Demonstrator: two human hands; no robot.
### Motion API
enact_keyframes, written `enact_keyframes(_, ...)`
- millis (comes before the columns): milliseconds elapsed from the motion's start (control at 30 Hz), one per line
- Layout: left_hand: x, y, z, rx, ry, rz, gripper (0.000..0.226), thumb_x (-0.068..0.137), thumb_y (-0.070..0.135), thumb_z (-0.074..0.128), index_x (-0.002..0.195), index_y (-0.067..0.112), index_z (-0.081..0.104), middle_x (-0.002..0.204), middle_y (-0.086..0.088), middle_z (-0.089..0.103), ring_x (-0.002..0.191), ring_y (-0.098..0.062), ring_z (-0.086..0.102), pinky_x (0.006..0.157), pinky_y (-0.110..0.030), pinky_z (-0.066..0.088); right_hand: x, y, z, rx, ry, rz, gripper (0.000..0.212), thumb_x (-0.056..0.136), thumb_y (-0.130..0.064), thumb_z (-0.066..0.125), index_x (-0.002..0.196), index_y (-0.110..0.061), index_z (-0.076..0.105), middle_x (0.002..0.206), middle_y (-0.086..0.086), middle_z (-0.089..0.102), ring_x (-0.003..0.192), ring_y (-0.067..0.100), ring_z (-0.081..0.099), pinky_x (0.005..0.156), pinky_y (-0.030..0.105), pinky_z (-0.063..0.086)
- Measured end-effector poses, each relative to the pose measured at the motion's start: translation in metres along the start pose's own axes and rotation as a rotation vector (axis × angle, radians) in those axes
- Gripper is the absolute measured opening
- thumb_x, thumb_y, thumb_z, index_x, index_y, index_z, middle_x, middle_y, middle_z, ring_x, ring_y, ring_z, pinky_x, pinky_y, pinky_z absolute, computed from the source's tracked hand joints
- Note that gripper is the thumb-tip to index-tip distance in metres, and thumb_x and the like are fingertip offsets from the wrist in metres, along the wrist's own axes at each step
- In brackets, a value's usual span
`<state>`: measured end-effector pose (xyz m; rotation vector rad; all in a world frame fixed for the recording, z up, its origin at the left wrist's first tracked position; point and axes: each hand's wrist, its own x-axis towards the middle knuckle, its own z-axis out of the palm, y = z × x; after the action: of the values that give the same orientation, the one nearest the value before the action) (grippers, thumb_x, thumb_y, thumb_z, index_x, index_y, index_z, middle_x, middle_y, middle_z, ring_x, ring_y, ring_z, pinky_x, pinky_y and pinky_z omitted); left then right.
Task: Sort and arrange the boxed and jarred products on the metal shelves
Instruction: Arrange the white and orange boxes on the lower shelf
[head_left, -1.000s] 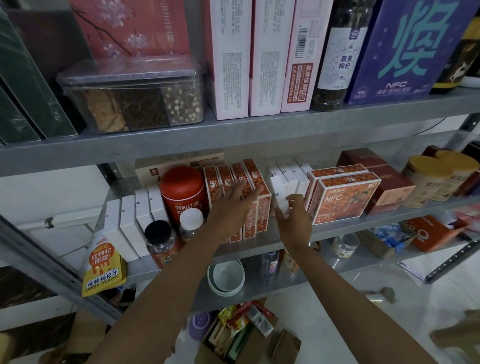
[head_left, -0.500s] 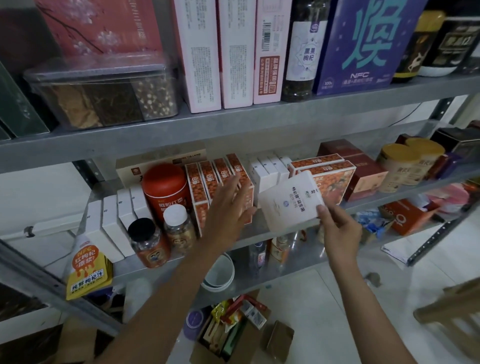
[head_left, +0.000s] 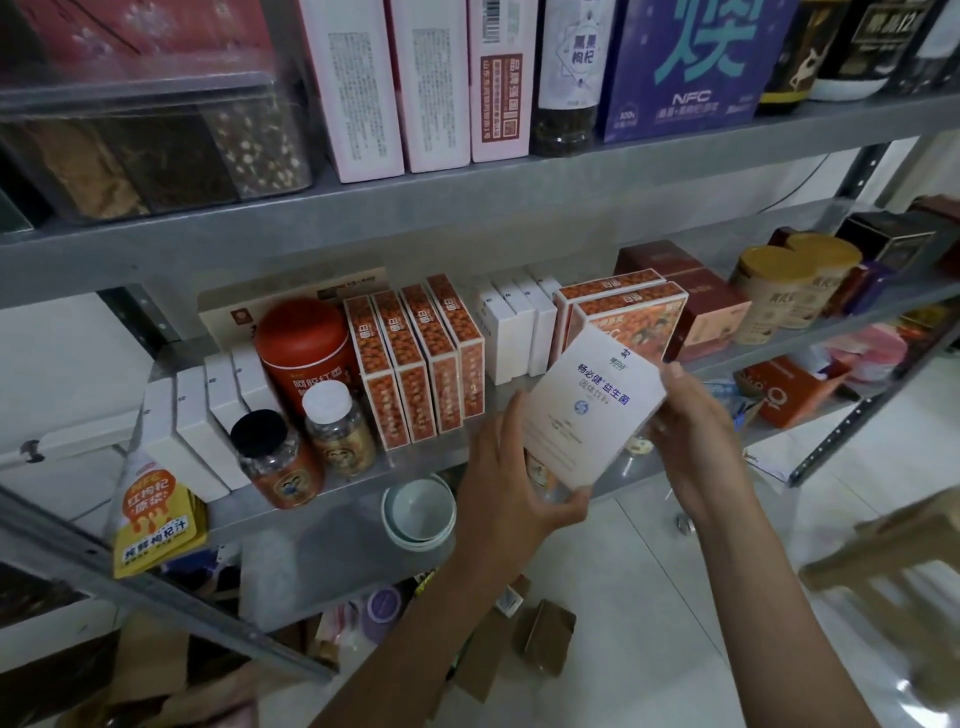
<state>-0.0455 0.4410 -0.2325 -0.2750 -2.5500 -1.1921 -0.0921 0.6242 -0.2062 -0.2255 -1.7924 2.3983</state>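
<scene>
I hold a flat white box with blue print (head_left: 589, 410) in front of the middle metal shelf (head_left: 519, 384), tilted. My left hand (head_left: 511, 483) grips its lower left edge and my right hand (head_left: 696, 431) grips its right edge. Behind it on the shelf stand several white boxes (head_left: 511, 332), several orange patterned boxes (head_left: 415, 358) and two larger orange boxes (head_left: 623, 306). At the left stand a red tin (head_left: 304, 348), two jars (head_left: 306, 447) and more white boxes (head_left: 202, 421).
The upper shelf (head_left: 467, 208) carries tall pink-white boxes (head_left: 410, 83), a dark bottle, a purple box (head_left: 691, 62) and a clear container. Gold-lidded tubs (head_left: 779, 291) stand at right. A yellow pouch (head_left: 153, 514) hangs at the left. Bowls (head_left: 418, 514) sit on the lower shelf.
My right hand pulled a white box off the middle shelf and drew it toward me. My left hand left the orange boxes and took hold of the white box too.
</scene>
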Motion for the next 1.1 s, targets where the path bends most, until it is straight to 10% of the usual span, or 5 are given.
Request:
enact_keyframes(200, -0.018, 0.017, -0.002, -0.235, -0.153, -0.255, 0.104, 0.059, 0.059, 0.074, 0.146, 0.032, 0.023, 0.143, 0.007, 0.043, 0.125, -0.012, 0.044, 0.102, -0.039, 0.049, -0.008, -0.003, 0.006, 0.409, -0.289, 0.244, 0.078, 0.085, -0.056, 0.052, 0.150, -0.017, 0.036, 0.149, 0.016, 0.044, 0.138, 0.035, 0.040, 0.112, 0.052, 0.032)
enact_keyframes(667, -0.036, 0.028, -0.004, -0.451, -0.214, -0.414, 0.091, 0.062, 0.060, 0.071, 0.139, 0.032, 0.031, 0.137, 0.010, 0.040, 0.125, -0.010, 0.043, 0.100, -0.035, 0.050, -0.012, 0.002, 0.031, 0.323, -0.210, 0.303, 0.055, 0.080, -0.055, 0.058, 0.123, -0.022, 0.060, 0.115, 0.011, 0.069, 0.103, 0.026, 0.066, 0.091, 0.043, 0.051)
enact_keyframes(900, -0.026, 0.022, -0.014, -0.657, -0.127, -0.519, 0.085, 0.044, 0.062, 0.069, 0.120, 0.030, 0.049, 0.118, 0.009, 0.059, 0.102, -0.008, 0.062, 0.076, -0.024, 0.059, -0.017, 0.001, 0.028, 0.272, -0.443, 0.371, 0.101, 0.058, -0.049, 0.086, 0.142, -0.011, 0.045, 0.129, 0.019, 0.054, 0.125, 0.039, 0.049, 0.112, 0.056, 0.032)
enact_keyframes(1100, -0.023, 0.021, -0.017, -0.573, -0.297, -0.590, 0.054, 0.066, 0.058, 0.055, 0.114, 0.034, 0.051, 0.124, 0.003, 0.062, 0.109, -0.014, 0.062, 0.086, -0.026, 0.056, -0.017, 0.004, 0.032, -0.011, -0.284, 0.325, 0.052, 0.065, -0.045, 0.076, 0.108, -0.018, 0.063, 0.099, 0.008, 0.071, 0.092, 0.023, 0.072, 0.084, 0.035, 0.058)
